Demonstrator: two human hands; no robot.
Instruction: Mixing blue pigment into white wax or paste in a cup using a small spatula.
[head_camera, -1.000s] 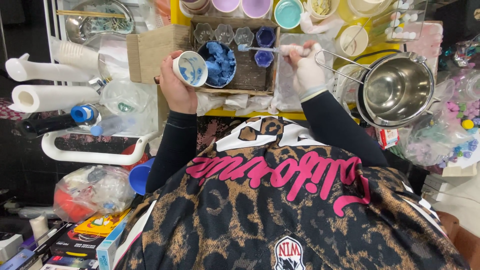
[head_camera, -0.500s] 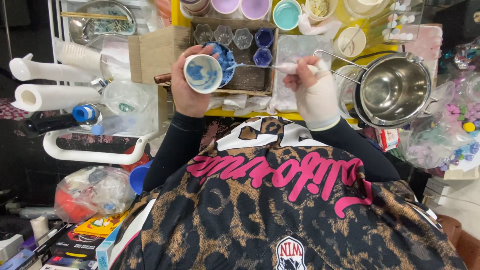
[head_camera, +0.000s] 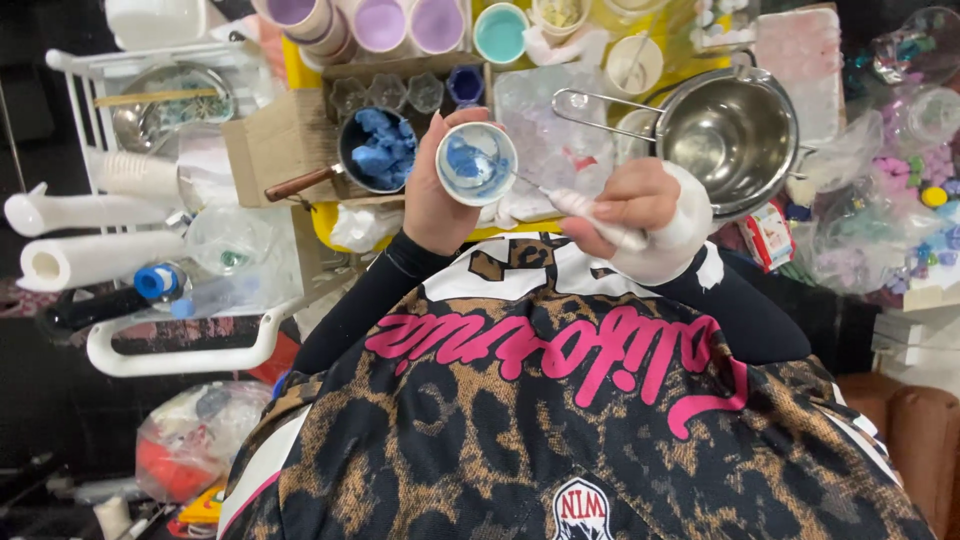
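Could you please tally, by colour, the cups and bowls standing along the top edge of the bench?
Lilac cups: 3
Teal cups: 1
Cream or white cups: 2
Total: 6, not counting the small blue-smeared cup in the left hand.

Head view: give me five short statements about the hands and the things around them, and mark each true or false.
1. The left hand holds a small cup with blue material inside. True.
2. The right hand is empty. False: it holds a thin white-handled tool whose tip reaches towards the cup.
3. The steel pot is full of blue chunks. False: it looks empty; the blue chunks lie in the small pan with the wooden handle.
4. A teal-filled cup stands beyond the hands. True.
5. The paper roll stands upright. False: it lies on its side.
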